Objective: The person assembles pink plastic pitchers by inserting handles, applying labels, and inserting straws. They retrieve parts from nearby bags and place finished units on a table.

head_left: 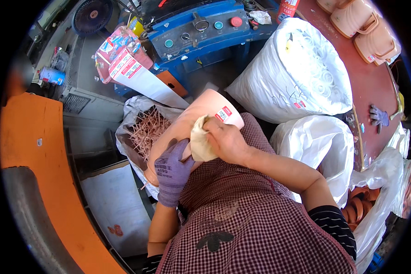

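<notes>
A pale pink plastic jug (171, 130) lies tilted across my lap, its wide end toward the upper right. A red and white label (223, 113) is stuck near that end. My left hand (172, 171), in a purple knit glove, is closed around what looks like the jug's handle, mostly hidden by the fingers. My bare right hand (230, 141) grips a cream cloth (201, 146) bunched against the jug's side. The cloth covers part of the jug and sits close by the gloved fingers.
Ahead is a blue control panel (187, 39) with buttons. A strip of labels (144, 80) hangs from a pink container. Pink scraps (146, 132) fill a bag at left. A white sack (269, 86) of clear rings stands right, beside a dark red table (324, 27) bearing more jugs (376, 43) and a glove (379, 116).
</notes>
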`<state>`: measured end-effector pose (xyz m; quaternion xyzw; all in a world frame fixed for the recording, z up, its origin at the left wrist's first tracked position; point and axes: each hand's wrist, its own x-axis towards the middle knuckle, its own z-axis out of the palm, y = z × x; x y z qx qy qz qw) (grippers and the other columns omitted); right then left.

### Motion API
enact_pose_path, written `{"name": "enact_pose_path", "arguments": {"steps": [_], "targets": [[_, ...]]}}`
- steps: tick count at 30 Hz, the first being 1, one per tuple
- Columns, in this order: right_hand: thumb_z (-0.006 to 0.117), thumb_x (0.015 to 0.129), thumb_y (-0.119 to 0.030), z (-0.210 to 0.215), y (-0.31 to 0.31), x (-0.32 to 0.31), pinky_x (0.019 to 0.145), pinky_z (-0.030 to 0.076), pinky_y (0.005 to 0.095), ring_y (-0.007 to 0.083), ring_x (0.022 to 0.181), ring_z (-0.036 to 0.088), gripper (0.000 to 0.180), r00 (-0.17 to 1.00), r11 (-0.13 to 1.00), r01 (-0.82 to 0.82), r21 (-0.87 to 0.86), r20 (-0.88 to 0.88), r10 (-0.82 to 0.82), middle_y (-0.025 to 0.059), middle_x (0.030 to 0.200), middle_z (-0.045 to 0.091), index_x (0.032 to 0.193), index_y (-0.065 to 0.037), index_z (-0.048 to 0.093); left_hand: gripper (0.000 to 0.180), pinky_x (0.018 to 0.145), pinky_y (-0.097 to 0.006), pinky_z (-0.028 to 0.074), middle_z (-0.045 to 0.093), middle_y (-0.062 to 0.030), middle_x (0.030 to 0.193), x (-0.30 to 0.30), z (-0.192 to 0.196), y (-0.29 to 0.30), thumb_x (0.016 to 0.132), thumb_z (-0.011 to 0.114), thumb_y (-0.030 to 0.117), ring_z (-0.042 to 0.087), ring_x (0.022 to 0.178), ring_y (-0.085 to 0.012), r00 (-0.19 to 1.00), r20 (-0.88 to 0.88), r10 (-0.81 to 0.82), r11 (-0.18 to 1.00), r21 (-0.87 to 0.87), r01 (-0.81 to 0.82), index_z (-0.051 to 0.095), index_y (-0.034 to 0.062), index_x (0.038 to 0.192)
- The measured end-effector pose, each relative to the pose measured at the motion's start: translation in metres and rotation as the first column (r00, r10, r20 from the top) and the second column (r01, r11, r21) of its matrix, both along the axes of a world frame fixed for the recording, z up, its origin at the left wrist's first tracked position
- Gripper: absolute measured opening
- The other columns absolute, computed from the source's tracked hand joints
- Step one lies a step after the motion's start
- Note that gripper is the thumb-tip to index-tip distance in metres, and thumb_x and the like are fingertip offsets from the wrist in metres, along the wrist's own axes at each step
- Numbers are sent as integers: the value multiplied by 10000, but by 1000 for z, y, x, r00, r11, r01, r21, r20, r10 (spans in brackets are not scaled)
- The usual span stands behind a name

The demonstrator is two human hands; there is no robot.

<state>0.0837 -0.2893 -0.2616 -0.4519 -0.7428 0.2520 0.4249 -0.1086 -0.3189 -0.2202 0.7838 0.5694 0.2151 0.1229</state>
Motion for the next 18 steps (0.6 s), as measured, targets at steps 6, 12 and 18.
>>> {"name": "enact_pose_path", "arguments": {"steps": [6, 12, 18], "targets": [[579, 927, -74, 40, -25, 3, 773, 487, 327, 152, 900, 609, 114, 690, 576, -697, -427, -617, 378, 52, 903, 596, 1030, -29, 559, 440, 843, -413, 516, 686, -171, 1005, -16, 2, -2, 724, 746, 187, 654, 963, -345, 989, 144, 45, 997, -72, -34, 658, 43, 1131], [543, 937, -40, 37, 9, 46, 712, 528, 275, 124, 846, 647, 136, 875, 862, -76, -501, -448, -183, 82, 915, 653, 1067, -20, 578, 371, 864, -389, 513, 684, -177, 1042, -9, 15, -1, 748, 781, 219, 655, 992, -344, 989, 93, 116, 988, -112, -105, 689, 32, 1054], [606, 837, -88, 29, -16, 13, 698, 539, 405, 318, 845, 658, 218, 918, 917, -396, 42, 22, 396, 151, 966, 651, 1047, -33, 592, 394, 904, -408, 499, 684, -165, 1023, -14, 7, -1, 710, 760, 135, 642, 1008, -348, 989, 127, 79, 996, -45, -74, 675, 38, 1082]]}}
